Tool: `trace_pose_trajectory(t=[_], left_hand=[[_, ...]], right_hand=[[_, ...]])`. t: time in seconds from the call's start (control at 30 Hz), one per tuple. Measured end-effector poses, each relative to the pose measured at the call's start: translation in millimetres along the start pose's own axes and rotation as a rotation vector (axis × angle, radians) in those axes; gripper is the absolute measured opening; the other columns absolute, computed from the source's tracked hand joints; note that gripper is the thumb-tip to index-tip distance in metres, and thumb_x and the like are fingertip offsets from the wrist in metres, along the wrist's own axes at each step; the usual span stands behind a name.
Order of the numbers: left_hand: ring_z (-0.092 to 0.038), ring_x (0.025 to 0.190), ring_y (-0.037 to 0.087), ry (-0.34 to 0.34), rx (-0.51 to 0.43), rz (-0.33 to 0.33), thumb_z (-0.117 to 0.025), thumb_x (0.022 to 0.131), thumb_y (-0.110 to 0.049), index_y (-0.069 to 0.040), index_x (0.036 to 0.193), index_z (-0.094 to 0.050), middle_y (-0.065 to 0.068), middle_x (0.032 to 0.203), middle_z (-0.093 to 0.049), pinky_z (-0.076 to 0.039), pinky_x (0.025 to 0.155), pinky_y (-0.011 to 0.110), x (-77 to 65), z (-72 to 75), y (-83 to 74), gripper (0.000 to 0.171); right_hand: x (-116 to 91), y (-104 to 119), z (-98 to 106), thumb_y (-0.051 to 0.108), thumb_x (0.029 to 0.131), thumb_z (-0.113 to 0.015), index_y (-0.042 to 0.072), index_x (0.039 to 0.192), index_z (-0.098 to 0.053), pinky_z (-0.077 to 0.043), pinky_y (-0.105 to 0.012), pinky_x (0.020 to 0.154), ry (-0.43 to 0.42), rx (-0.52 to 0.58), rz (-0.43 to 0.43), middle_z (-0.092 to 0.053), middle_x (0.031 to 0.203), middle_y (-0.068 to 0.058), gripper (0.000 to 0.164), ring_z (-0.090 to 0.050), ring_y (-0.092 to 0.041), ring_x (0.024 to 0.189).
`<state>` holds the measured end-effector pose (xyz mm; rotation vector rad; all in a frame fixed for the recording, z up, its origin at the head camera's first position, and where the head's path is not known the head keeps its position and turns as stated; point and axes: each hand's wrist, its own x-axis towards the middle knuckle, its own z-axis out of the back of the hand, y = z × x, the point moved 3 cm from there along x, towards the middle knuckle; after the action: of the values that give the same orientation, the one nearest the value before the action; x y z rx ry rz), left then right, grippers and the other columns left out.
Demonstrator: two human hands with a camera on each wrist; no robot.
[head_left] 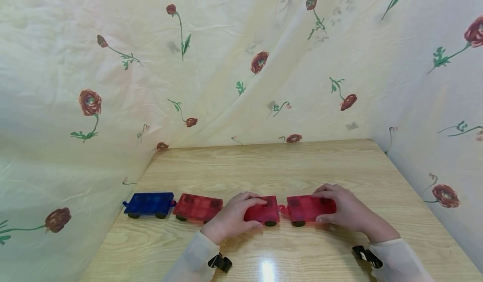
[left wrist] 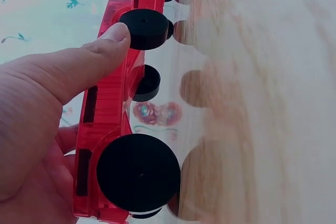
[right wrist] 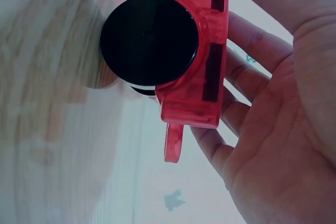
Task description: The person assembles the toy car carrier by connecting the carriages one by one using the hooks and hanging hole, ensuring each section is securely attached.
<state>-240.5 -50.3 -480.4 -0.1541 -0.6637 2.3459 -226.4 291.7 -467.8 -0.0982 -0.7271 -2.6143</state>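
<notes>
In the head view, my left hand (head_left: 235, 215) grips a translucent red toy train wagon (head_left: 267, 208) by its long sides. Its thumb presses the near side, beside a black wheel (left wrist: 144, 27) in the left wrist view. My right hand (head_left: 346, 210) holds another red wagon (head_left: 299, 208), the rightmost one, with thumb on the near side and fingers on the far side. Between these two wagons shows a small red hitch (head_left: 283, 209). At the free end of the right-hand wagon, another red hitch (right wrist: 174, 142) sticks out.
Left of my left hand stand a further red wagon (head_left: 199, 206), partly covered by that hand, and a blue wagon (head_left: 149, 203), joined end to end. All are on a wood-grain table (head_left: 260, 168). Flower-printed cloth (head_left: 222, 72) hangs behind and at both sides.
</notes>
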Motion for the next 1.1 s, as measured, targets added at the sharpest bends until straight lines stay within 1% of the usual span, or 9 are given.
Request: trace_pose_trajectory(t=[0.17,0.4,0.53,0.67,0.9,1.1], left_hand=[[-0.044,0.143,0.023,0.016,0.019,-0.009,-0.082,0.092,-0.042,-0.035,0.148,-0.059,-0.012,0.152,-0.048,-0.041,0.114,0.053,-0.4,0.3,-1.6,0.061],[-0.044,0.144,0.024,0.023,0.034,0.002,-0.082,0.092,-0.041,-0.035,0.148,-0.059,-0.011,0.153,-0.048,-0.04,0.115,0.054,0.3,0.2,-1.1,0.061],[-0.041,0.147,0.025,0.032,0.041,-0.001,-0.081,0.092,-0.042,-0.036,0.15,-0.058,-0.009,0.158,-0.045,-0.039,0.116,0.054,1.3,-1.4,-1.4,0.062],[-0.036,0.15,0.024,0.049,0.027,-0.006,-0.081,0.093,-0.041,-0.036,0.152,-0.057,-0.008,0.164,-0.039,-0.038,0.117,0.052,0.2,-2.4,-1.0,0.064],[-0.034,0.152,0.023,0.043,-0.021,-0.015,-0.083,0.093,-0.035,-0.034,0.151,-0.057,-0.003,0.165,-0.038,-0.045,0.113,0.043,-2.7,3.5,3.9,0.064],[-0.025,0.156,0.036,0.044,-0.046,0.012,-0.083,0.092,-0.036,-0.035,0.153,-0.055,-0.004,0.165,-0.038,-0.041,0.116,0.05,-8.3,11.1,14.2,0.067]], right_hand=[[0.3,2.2,0.4,0.037,0.075,-0.097,0.018,0.127,-0.076,-0.057,-0.048,0.09,0.008,0.011,-0.007,-0.064,0.123,0.005,0.059,-0.058,-0.027,0.115],[1.3,3.2,1.4,0.037,0.075,-0.097,0.018,0.126,-0.076,-0.056,-0.05,0.09,0.011,0.011,-0.021,-0.064,0.123,0.004,0.059,-0.058,-0.028,0.115],[0.8,3.3,2.1,0.039,0.074,-0.097,0.017,0.125,-0.076,-0.057,-0.05,0.09,0.022,0.01,-0.039,-0.064,0.123,0.003,0.059,-0.058,-0.028,0.115],[-0.7,2.3,3.3,0.041,0.074,-0.096,0.016,0.125,-0.076,-0.056,-0.052,0.091,0.041,0.009,-0.058,-0.064,0.123,0.001,0.06,-0.057,-0.03,0.115],[-2.8,-2.7,8.7,0.038,0.075,-0.097,0.013,0.126,-0.075,-0.056,-0.053,0.091,0.036,-0.003,-0.073,-0.064,0.125,-0.002,0.061,-0.057,-0.032,0.116],[-5.3,-8.6,11.5,0.04,0.076,-0.095,0.013,0.128,-0.075,-0.054,-0.054,0.093,0.038,-0.007,-0.066,-0.064,0.127,-0.003,0.062,-0.058,-0.033,0.117]])
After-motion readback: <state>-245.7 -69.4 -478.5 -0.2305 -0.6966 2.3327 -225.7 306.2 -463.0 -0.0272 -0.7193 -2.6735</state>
